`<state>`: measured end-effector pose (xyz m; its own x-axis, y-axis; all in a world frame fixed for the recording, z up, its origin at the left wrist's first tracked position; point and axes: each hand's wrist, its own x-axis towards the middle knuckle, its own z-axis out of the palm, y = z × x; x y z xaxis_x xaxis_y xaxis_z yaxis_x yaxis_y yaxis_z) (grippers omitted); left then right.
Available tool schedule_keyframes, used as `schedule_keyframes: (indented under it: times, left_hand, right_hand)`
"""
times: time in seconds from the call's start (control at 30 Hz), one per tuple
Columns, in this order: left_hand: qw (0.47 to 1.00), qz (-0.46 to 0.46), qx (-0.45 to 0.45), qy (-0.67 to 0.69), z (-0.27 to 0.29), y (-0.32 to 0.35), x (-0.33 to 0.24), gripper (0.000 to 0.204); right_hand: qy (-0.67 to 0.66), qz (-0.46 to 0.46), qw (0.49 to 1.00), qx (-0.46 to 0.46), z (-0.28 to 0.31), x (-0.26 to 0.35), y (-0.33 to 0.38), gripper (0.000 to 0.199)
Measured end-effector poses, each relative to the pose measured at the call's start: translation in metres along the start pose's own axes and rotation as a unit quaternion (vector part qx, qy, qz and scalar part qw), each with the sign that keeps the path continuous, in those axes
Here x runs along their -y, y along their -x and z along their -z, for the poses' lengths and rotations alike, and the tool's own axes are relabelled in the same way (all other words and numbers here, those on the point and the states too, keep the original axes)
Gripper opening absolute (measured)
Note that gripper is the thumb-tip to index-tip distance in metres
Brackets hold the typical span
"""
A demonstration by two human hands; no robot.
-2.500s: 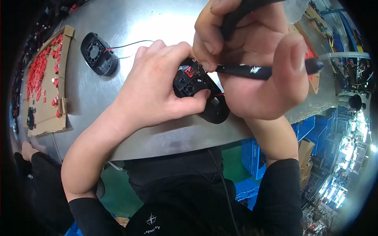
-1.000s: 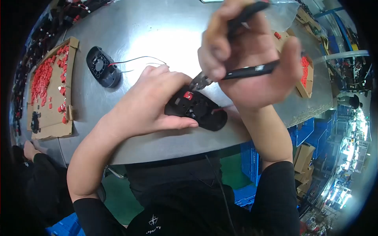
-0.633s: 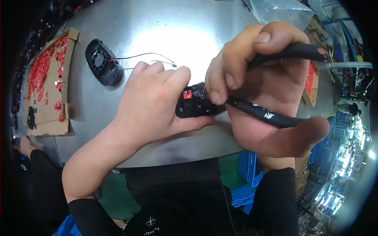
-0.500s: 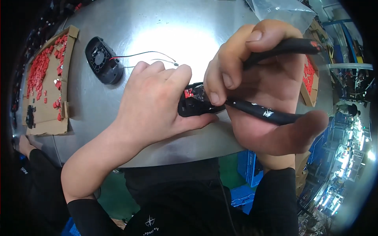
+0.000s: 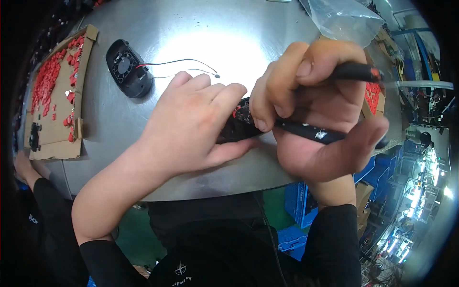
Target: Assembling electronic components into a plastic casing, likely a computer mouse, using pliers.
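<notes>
Both hands work on the tabletop [image 5: 201, 28]: left hand [image 5: 191, 126] grasps a black part [image 5: 236, 129], right hand [image 5: 320, 110] clenches what seems black pliers [image 5: 306, 133].

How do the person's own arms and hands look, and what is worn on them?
Both hands are bare: no gloves, rings or watch are visible. The left hand and right hand come from bare forearms. Black sleeves are pushed up toward the elbows and belong to a black top with a small white emblem.

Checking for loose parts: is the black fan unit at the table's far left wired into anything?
No. The fan unit lies alone; its wires end bare on the table.
</notes>
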<state>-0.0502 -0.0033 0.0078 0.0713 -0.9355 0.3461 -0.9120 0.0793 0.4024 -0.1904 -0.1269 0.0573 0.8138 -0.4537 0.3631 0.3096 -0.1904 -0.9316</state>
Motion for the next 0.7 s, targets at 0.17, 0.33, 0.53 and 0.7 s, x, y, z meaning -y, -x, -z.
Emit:
schedule_keyframes:
  times: [0.17,0.33,0.53,0.7]
  left_hand:
    - [0.999,-0.023,0.036,0.032,0.0,-0.004,0.007,0.053]
    - [0.999,0.036,-0.002,-0.021,-0.011,-0.008,-0.004,0.052]
    - [0.992,0.102,-0.012,-0.076,-0.009,-0.008,-0.009,0.054]
    - [0.99,0.095,-0.045,-0.097,-0.01,-0.005,-0.011,0.056]
  right_hand:
    - [-0.11,0.029,0.991,0.072,0.015,-0.016,-0.013,0.075]
    - [-0.118,0.085,0.988,0.061,0.015,-0.029,-0.021,0.068]
    - [-0.063,0.082,0.993,-0.064,-0.004,-0.038,-0.022,0.063]
    - [-0.058,0.082,0.992,-0.082,-0.014,-0.036,-0.022,0.062]
